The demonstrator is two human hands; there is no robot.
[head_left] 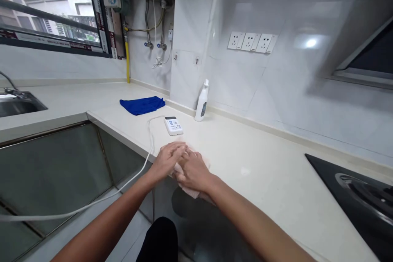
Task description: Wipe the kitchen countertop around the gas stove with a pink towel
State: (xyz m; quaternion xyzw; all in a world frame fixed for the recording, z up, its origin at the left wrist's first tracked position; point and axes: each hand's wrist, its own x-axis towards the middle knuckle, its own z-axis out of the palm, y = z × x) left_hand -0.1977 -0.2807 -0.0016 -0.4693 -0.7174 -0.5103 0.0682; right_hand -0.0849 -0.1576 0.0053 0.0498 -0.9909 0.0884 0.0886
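A pale pink cloth [190, 192] is bunched at the front edge of the cream countertop [245, 147], part of it hanging over the edge. My right hand [195, 170] is closed on the cloth, with the fingers curled into it. Close against it, my left hand [167, 159] is also closed on the cloth, its fingertips meeting those of the right hand. The hands hide much of the cloth. Just beyond them lies a white boxy device [174, 127] with a printed label and a dark end.
A white cable [135, 176] runs from the device over the counter edge. A blue cloth [143, 105] and an upright white bottle [202, 102] stand farther back. At left is a sink [23, 104]; at right, a black gas stove [356, 196]. Wall sockets [252, 42] are above.
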